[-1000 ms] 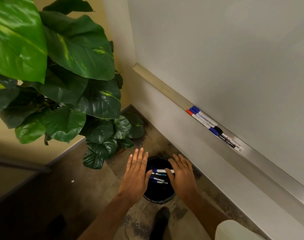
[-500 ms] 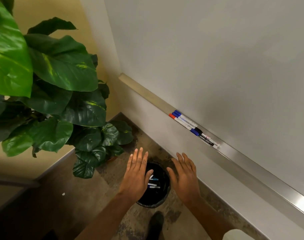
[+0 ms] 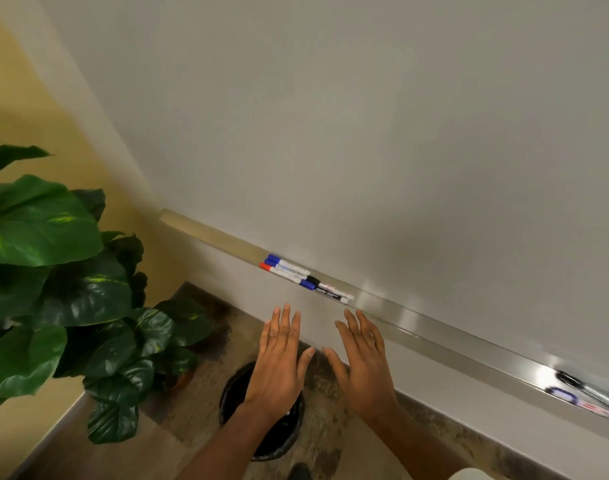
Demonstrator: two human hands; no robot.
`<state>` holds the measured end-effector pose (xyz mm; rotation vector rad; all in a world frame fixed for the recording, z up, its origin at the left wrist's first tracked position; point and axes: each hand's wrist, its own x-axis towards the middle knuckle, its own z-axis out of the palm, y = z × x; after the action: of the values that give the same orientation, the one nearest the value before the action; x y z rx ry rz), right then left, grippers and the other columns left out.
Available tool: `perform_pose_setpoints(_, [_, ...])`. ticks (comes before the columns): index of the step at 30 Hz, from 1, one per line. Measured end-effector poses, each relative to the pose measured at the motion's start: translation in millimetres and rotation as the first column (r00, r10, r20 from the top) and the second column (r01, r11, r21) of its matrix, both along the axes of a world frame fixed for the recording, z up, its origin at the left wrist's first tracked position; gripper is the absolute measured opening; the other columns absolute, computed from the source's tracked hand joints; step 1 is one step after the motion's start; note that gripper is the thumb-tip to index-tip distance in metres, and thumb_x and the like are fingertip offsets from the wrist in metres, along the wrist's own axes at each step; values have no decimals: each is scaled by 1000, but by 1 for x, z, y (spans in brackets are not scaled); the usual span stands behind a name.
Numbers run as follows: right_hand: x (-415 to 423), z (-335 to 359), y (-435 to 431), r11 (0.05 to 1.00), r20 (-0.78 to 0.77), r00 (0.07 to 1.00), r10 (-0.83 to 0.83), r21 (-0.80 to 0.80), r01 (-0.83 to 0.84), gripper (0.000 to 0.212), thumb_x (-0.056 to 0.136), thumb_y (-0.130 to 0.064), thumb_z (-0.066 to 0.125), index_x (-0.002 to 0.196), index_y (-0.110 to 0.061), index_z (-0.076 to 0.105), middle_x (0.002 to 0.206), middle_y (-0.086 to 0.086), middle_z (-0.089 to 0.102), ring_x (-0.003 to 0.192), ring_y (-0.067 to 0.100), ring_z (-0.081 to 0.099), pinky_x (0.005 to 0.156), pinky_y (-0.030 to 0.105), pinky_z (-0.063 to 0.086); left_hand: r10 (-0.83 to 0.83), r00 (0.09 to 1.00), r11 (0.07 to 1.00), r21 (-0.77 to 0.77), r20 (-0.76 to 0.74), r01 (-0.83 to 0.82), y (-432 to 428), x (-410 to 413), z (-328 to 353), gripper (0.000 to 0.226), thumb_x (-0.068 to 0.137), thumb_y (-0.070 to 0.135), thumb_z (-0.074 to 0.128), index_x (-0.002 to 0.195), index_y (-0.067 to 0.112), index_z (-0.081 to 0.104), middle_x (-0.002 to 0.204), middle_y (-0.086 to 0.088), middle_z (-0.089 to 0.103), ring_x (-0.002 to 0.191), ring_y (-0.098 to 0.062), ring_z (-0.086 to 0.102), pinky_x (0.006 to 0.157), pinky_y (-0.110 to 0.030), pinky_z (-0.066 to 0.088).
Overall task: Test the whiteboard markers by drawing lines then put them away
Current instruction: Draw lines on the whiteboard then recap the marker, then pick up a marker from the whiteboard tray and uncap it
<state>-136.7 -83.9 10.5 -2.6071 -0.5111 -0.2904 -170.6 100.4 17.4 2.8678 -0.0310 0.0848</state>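
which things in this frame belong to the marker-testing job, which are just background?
Job:
- whiteboard
- markers lying on the tray
- black bin on the floor, partly under the left hand
- right hand, empty, fingers spread like the left

Background:
- potted plant
- yellow wall
- floor

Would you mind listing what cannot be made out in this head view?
- Black bin contents: hidden by the left hand and forearm.
- Objects at the tray's far right: motion-blurred and cut by the frame edge.
- Marker labels: too small to read.
- Right hand: open, holding nothing.
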Motion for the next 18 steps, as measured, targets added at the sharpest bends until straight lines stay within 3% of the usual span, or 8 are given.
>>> perform_pose_setpoints(5, [-3,13,-55,994,40,994,-106,-24,107,57,101,-54,40,145,-18,44,161,3,29,153,14,5,124,33,2,-108,994,994,-12,-8,108,-51,20,12,71,109,54,24,163,18,-6,169,-2,-20,154,-15,-25,125,-36,-15])
perform_pose_setpoints(9, [-8,16,-104,979,47,980,-195,-50,197,59,102,-56,37,146,-18,45,163,3,27,152,20,16,119,43,17,-199,980,980,-27,-6,199,-96,32,18,72,109,57,20,162,21,-12,168,1,-26,154,-15,-25,123,-33,-19])
perform_pose_setpoints(13, [-15,15,-158,954,66,957,-283,-84,288,60,102,-55,37,145,-15,47,162,5,28,152,22,19,118,45,22,-294,956,953,-79,-15,292,-145,39,23,72,104,63,9,160,24,-16,166,6,-30,152,-11,-29,124,-32,-17])
perform_pose_setpoints(16, [-24,14,-197,934,97,937,-334,-102,344,59,101,-52,42,145,-13,48,161,6,30,152,22,19,120,43,19,-360,933,929,-109,-25,355,-179,45,23,75,100,67,4,160,26,-17,166,8,-31,152,-10,-28,125,-34,-12])
perform_pose_setpoints(18, [-30,14,-222,908,80,915,-395,-119,402,59,100,-52,43,146,-15,46,162,6,28,153,20,13,124,40,9,-402,915,912,-105,-41,396,-201,50,21,77,99,69,1,160,26,-17,166,8,-29,153,-10,-28,127,-37,-8])
